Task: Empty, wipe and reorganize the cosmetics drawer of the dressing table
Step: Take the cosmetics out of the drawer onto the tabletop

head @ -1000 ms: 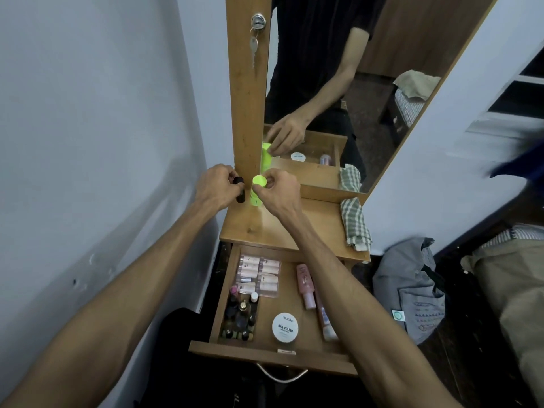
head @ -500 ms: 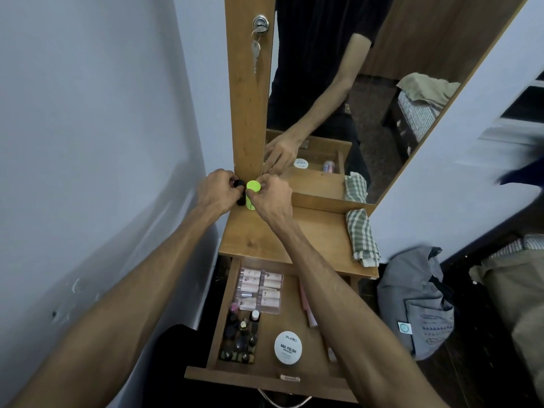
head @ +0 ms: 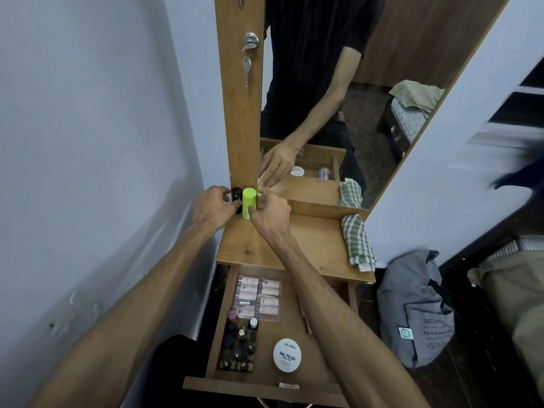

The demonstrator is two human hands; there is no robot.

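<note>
The dressing table (head: 309, 245) stands against a pale wall (head: 88, 142), and everything here is placed from its wooden top. Behind the top rises a mirror (head: 368, 98) in a wood frame, with a lock (head: 250, 41) and hanging key (head: 246, 67) on the frame's left post. On the floor to the right of the table slumps a grey bag (head: 418, 310). Below the top's front edge the drawer (head: 259, 384) is pulled out and not yet emptied: a clear pack of pale tubes (head: 259, 295) lies at its back left, a cluster of dark bottles (head: 240, 346) at its front left, and a white round tub (head: 287, 355) marked NAIL POLISH near its front middle. A checked cloth (head: 357, 241) lies folded along the top's right side, reaching over the front edge. At the top's back left corner, against the frame post, stand a green tube (head: 248, 201) and, touching its left side, a black bottle (head: 236, 195). The left hand (head: 212, 206) is closed on the black bottle, fingers around it. The right hand (head: 272, 214) pinches the green tube between thumb and fingers.
</note>
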